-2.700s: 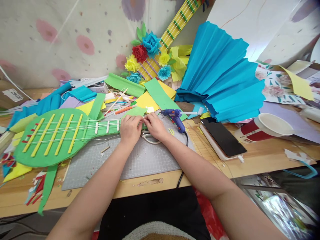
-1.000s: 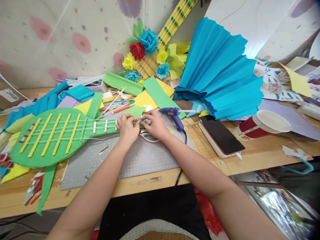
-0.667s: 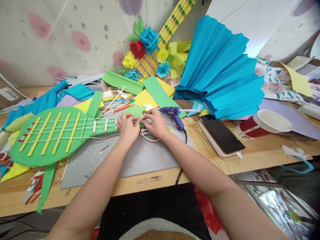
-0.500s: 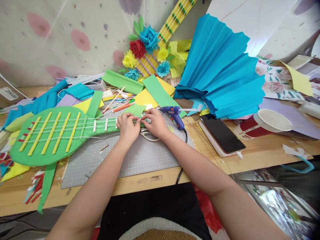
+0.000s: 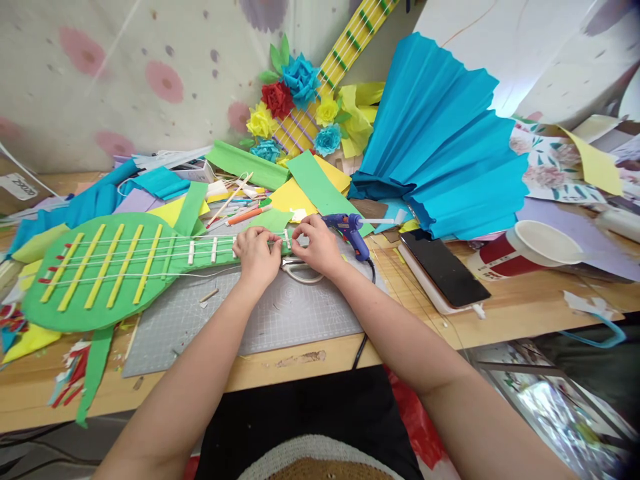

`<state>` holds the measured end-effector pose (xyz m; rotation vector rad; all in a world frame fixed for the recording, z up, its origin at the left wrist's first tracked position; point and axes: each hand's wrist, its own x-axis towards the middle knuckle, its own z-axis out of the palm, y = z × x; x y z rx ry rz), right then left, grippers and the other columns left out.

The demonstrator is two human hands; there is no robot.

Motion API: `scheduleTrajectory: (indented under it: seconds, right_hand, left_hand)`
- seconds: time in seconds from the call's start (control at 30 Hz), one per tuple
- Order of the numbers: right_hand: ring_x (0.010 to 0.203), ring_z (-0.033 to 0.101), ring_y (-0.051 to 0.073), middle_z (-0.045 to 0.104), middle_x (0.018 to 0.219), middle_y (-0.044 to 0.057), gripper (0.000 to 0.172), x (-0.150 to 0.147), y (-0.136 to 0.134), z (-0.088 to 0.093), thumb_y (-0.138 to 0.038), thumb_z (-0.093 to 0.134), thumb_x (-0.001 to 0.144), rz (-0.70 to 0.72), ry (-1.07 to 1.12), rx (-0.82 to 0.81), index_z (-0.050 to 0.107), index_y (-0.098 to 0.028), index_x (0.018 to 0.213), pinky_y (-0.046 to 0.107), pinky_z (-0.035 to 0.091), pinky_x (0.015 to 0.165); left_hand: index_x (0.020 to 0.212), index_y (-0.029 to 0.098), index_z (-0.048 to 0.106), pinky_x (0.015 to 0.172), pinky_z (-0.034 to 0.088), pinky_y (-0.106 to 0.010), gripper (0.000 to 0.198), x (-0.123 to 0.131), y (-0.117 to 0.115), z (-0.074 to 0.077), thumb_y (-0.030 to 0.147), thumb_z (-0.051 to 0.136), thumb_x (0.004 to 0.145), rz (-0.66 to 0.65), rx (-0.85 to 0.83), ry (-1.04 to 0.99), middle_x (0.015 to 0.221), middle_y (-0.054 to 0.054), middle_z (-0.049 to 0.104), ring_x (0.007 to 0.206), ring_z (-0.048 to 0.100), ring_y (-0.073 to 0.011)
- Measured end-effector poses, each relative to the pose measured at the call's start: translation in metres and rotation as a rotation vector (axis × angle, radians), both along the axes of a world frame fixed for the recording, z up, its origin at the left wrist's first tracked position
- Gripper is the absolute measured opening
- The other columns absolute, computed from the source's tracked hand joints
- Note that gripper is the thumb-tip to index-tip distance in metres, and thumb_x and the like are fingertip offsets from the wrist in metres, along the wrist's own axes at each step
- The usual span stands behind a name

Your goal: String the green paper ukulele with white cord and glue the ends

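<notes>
A green paper guitar with yellow strips, white frets and white strings lies across the grey cutting mat. My left hand is closed over its neck, thumb and fingers bent together at the strings. Just to the right, my right hand is pinched at the neck's end; whatever its fingertips hold is too small to make out. Between the hands, a white fret shows. Scissors lie partly under the right hand. A blue glue gun rests just beyond it.
A blue pleated paper fan shape stands behind, beside a yellow paper guitar with paper flowers. To the right lie a phone and a paper cup. Paper scraps and pens crowd the back of the table.
My right hand has shifted slightly right, away from the left fingertips, and the white fret between them is now visible. My left hand stays at the guitar neck.
</notes>
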<state>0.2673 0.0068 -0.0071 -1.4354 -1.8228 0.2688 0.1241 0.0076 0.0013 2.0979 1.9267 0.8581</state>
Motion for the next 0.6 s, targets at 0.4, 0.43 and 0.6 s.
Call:
scheduleTrajectory:
  seconds: [0.4,0.43,0.6]
  right_hand:
    - [0.080,0.055,0.016,0.054,0.093,0.004,0.004,0.0001,0.0032,-0.0020,-0.017,0.053,0.073,-0.084,0.004,-0.091,0.055,-0.020,0.074,0.029,0.044,0.071]
    - [0.079,0.055,0.015,0.055,0.093,0.004,0.006,0.0004,0.0024,-0.0009,-0.017,0.053,0.073,-0.076,0.010,-0.100,0.055,-0.020,0.078,0.029,0.044,0.070]
    - [0.081,0.057,0.015,0.058,0.103,0.003,0.028,0.0030,-0.0010,0.0003,-0.011,0.051,0.071,-0.009,0.007,-0.139,0.059,-0.021,0.096,0.030,0.045,0.074]
  left_hand:
    - [0.075,0.019,0.063,0.095,0.030,-0.051,0.012,-0.0016,-0.0018,0.0054,0.017,0.051,0.076,-0.063,0.076,0.203,0.104,-0.012,0.059,0.110,0.045,-0.0331]
    - [0.076,0.020,0.063,0.095,0.030,-0.051,0.012,-0.0025,-0.0020,0.0054,0.018,0.052,0.076,-0.075,0.083,0.208,0.104,-0.012,0.059,0.110,0.045,-0.0327]
    - [0.084,0.023,0.067,0.097,0.028,-0.049,0.017,-0.0065,-0.0044,0.0058,0.025,0.051,0.080,-0.109,0.125,0.206,0.108,-0.010,0.058,0.111,0.044,-0.0305]
